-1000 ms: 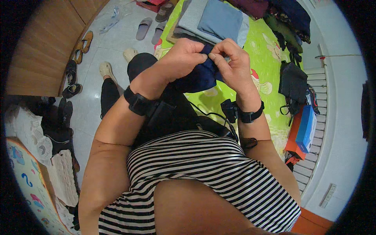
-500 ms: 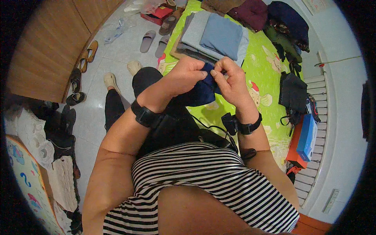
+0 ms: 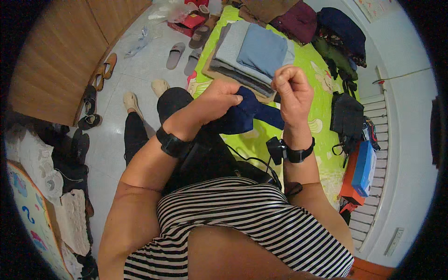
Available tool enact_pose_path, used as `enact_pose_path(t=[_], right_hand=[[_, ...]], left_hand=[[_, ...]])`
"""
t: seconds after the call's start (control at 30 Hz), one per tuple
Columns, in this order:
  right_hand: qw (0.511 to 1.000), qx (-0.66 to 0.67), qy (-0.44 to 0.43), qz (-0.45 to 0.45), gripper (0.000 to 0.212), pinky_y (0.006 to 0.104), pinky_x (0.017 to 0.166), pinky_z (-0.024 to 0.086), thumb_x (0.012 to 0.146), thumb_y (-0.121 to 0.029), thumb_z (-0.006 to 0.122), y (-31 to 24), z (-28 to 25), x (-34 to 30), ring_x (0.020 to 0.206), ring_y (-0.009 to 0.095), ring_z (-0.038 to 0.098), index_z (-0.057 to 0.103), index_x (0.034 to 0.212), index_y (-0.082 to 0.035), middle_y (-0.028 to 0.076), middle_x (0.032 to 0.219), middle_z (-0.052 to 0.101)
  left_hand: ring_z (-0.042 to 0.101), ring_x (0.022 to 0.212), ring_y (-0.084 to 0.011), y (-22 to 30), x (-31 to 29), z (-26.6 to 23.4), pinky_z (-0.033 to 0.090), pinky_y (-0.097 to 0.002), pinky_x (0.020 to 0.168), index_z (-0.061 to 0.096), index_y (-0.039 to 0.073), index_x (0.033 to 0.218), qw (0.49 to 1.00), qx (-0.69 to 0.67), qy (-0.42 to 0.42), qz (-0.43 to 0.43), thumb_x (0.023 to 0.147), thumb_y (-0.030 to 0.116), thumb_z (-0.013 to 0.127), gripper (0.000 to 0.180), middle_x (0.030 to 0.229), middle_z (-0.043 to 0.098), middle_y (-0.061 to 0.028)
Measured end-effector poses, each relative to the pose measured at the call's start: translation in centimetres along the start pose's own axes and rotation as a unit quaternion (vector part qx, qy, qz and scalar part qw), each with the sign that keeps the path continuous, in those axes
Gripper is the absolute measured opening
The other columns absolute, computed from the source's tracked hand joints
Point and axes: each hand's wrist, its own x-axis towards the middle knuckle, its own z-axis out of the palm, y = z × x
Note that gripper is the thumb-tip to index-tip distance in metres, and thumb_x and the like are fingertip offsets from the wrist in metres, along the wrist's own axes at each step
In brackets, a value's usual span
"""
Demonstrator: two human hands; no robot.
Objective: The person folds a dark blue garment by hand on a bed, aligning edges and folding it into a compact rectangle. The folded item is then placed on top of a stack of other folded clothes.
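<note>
Just above our black-trousered leg, we find the dark navy-blue fabric piece, its upper edge pinched between thumb and fingers of our left hand. Our raised right hand, beside the fabric, has curled fingers; we cannot tell whether they grip anything. We judge the cloth light, soft and limp, hard to damage, best held by its edges. Beyond, a stack of folded grey and blue clothes rests on a lime-green patterned sheet.

Striped top, black trousers, black wristbands, cream shoes
</note>
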Motion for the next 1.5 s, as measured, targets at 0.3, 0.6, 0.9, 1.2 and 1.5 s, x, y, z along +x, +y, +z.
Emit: enact_pose_path(t=[0.3,0.6,0.9,1.2,1.5], right_hand=[[0.959,-0.159,-0.229,0.049,0.059,0.0349,0.082,0.045,0.075,-0.023,0.068,0.5,2.2,0.7,0.095,0.028,0.057,0.044,0.124,-0.002,0.017,0.101,0.058],[0.952,-0.175,-0.144,0.206,0.024,0.0248,0.059,0.043,0.069,-0.014,0.074,0.4,0.6,-0.7,0.067,0.006,0.049,0.06,0.083,0.0,0.001,0.069,0.057],[0.948,-0.307,-0.084,0.009,0.02,0.0282,0.054,0.043,0.066,-0.011,0.073,0.1,0.1,1.7,0.06,0.016,0.055,0.059,0.077,-0.001,0.007,0.066,0.057],[0.854,-0.416,-0.151,-0.272,0.028,0.0372,0.059,0.043,0.053,0.002,0.067,0.1,1.2,-0.1,0.069,0.03,0.054,0.057,0.078,-0.005,0.011,0.076,0.054],[0.94,-0.302,-0.128,-0.095,0.029,0.0347,0.071,0.045,0.066,-0.005,0.068,0.5,1.1,-1.4,0.079,0.028,0.055,0.059,0.094,-0.002,0.011,0.082,0.056]], left_hand=[[0.053,0.074,-0.0056,0.0,0.2,-0.5,0.044,-0.0227,0.068,0.061,0.0,0.09,0.992,0.114,-0.004,0.056,0.083,0.003,0.048,0.015,0.08,0.058,0.0015],[0.055,0.08,-0.0085,1.4,0.4,0.1,0.045,-0.023,0.071,0.052,0.0,0.1,0.996,-0.072,0.019,0.058,0.08,0.006,0.056,0.021,0.089,0.057,-0.0022],[0.06,0.079,-0.0119,1.1,-0.4,0.9,0.049,-0.0261,0.074,0.059,-0.002,0.099,0.987,-0.133,-0.055,-0.074,0.079,0.007,0.059,0.021,0.09,0.063,-0.0044],[0.061,0.074,-0.0159,0.2,0.3,0.3,0.05,-0.0292,0.069,0.06,0.002,0.094,0.979,-0.193,0.027,-0.064,0.075,0.002,0.055,0.02,0.084,0.062,-0.0057],[0.059,0.073,-0.0117,-0.5,0.7,0.2,0.048,-0.0264,0.066,0.061,0.002,0.094,0.993,-0.115,0.021,-0.006,0.074,-0.003,0.05,0.023,0.084,0.061,-0.0026]])
